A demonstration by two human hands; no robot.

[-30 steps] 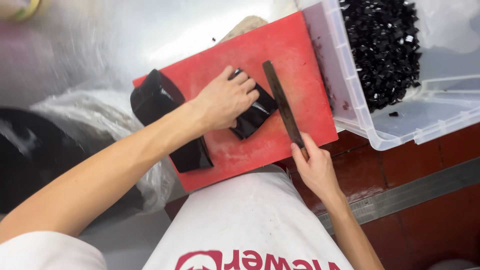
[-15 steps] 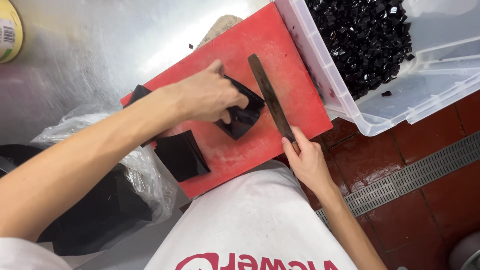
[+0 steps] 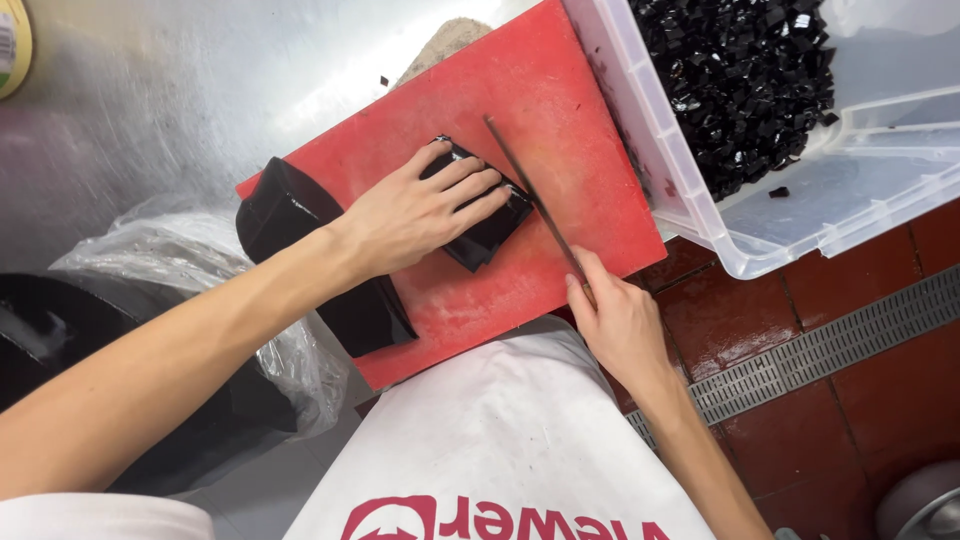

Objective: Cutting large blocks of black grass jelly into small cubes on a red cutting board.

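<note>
The knife [image 3: 535,205] is lying edge-down across the red cutting board [image 3: 560,120], its long axis running from the right hand [image 3: 615,320], which is gripping the handle, up-left. The left hand [image 3: 420,210] is pressing flat, unclenched, on the black jelly block [image 3: 490,235] just left of the blade.

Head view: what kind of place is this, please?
Probably a commercial kitchen: a red cutting board on a steel counter, a clear tub of black cubes, and a red tile floor with a drain grate.

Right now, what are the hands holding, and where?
The right hand grips the knife by its handle; the left hand presses flat on the black jelly block.
</note>
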